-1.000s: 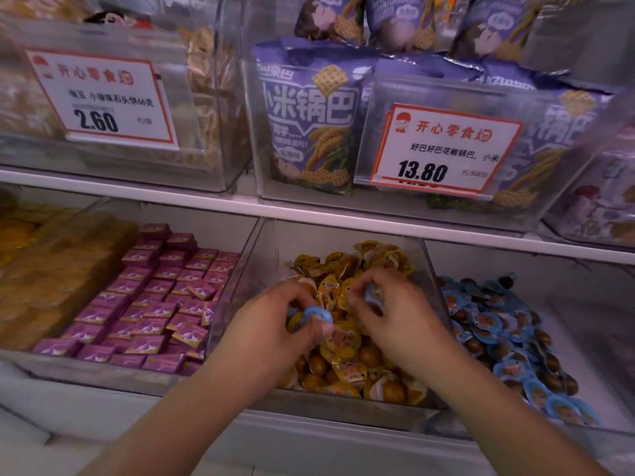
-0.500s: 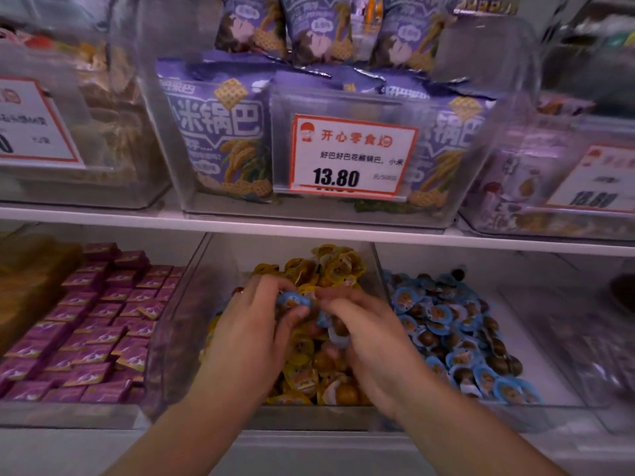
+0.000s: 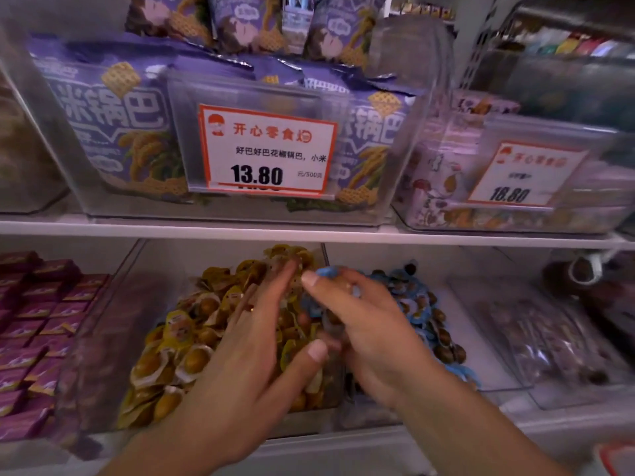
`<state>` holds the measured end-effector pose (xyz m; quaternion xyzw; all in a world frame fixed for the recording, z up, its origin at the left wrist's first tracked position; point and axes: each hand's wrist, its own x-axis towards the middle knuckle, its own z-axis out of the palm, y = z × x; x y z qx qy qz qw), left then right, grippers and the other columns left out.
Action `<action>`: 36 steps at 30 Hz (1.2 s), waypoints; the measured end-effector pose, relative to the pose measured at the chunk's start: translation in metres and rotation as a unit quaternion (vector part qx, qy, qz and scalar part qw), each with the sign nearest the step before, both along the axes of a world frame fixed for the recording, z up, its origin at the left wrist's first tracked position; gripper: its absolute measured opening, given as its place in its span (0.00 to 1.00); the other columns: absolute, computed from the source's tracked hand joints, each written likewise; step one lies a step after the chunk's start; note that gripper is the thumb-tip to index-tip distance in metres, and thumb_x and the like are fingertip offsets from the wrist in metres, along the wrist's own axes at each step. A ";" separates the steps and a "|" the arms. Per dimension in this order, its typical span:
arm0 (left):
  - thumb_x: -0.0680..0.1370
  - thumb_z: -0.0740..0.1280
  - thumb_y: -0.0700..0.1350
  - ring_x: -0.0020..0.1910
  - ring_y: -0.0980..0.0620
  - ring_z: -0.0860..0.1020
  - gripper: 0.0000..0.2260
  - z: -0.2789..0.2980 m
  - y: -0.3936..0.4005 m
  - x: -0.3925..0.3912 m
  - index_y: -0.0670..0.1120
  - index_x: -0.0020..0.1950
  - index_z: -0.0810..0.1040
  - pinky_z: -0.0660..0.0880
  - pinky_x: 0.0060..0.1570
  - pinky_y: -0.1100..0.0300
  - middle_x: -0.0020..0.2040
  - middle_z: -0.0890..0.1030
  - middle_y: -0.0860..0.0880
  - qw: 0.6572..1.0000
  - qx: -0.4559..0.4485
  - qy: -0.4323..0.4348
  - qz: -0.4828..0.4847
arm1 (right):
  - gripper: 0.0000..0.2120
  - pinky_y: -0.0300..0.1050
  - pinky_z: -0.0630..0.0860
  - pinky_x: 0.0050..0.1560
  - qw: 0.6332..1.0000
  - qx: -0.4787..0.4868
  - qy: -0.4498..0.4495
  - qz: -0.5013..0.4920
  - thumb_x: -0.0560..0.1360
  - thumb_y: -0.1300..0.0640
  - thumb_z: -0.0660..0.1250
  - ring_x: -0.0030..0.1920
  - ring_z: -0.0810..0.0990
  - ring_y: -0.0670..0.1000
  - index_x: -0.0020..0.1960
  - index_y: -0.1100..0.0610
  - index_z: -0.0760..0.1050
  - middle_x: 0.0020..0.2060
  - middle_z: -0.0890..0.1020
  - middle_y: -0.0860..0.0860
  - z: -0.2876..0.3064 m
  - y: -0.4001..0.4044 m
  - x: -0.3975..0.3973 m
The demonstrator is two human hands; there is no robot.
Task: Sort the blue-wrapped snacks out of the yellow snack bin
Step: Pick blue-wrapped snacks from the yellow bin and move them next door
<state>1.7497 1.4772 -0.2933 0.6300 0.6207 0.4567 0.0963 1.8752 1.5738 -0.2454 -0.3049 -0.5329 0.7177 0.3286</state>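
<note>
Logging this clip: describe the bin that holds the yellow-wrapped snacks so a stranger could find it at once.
Find the 13.80 price tag on the upper shelf. Directly below it sits the clear yellow snack bin, with both hands over it. Its neighbours hold purple boxes on one side and blue-wrapped snacks on the other.

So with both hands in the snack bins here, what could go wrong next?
1. The right hand pinches a blue snack loosely at the fingertips, right above the divider; it could drop back among the yellow snacks.
2. The left hand lies spread over the yellow pile and may hide other blue ones.
3. The picture is blurred, so the grip is uncertain.
</note>
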 end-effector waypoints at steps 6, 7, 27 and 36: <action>0.80 0.55 0.61 0.69 0.62 0.69 0.16 -0.006 0.004 -0.022 0.63 0.66 0.71 0.70 0.67 0.52 0.68 0.72 0.63 0.994 -0.018 0.063 0.082 | 0.13 0.56 0.78 0.60 0.974 0.029 -0.111 -0.194 0.76 0.51 0.71 0.57 0.82 0.63 0.56 0.59 0.82 0.48 0.86 0.55 -0.015 0.097 0.038; 0.80 0.56 0.60 0.67 0.61 0.71 0.15 -0.006 0.004 -0.025 0.62 0.64 0.73 0.71 0.65 0.52 0.66 0.74 0.63 0.994 -0.022 0.065 0.089 | 0.16 0.57 0.77 0.63 0.969 0.013 -0.137 -0.206 0.77 0.48 0.69 0.56 0.82 0.62 0.58 0.59 0.81 0.50 0.86 0.56 -0.020 0.113 0.045; 0.77 0.63 0.53 0.59 0.44 0.77 0.19 0.004 -0.092 -0.124 0.49 0.66 0.75 0.74 0.57 0.48 0.62 0.77 0.49 0.952 -0.096 0.108 0.268 | 0.23 0.53 0.64 0.71 0.661 0.628 -0.372 0.173 0.77 0.43 0.58 0.70 0.66 0.54 0.71 0.49 0.68 0.68 0.71 0.50 -0.048 -0.052 -0.118; 0.74 0.65 0.56 0.53 0.48 0.78 0.21 -0.008 -0.090 -0.141 0.60 0.67 0.65 0.74 0.47 0.55 0.60 0.75 0.52 0.973 -0.083 0.060 0.207 | 0.23 0.60 0.65 0.66 0.523 0.653 -0.478 0.267 0.73 0.38 0.55 0.69 0.69 0.56 0.65 0.41 0.72 0.65 0.76 0.46 -0.063 0.003 -0.167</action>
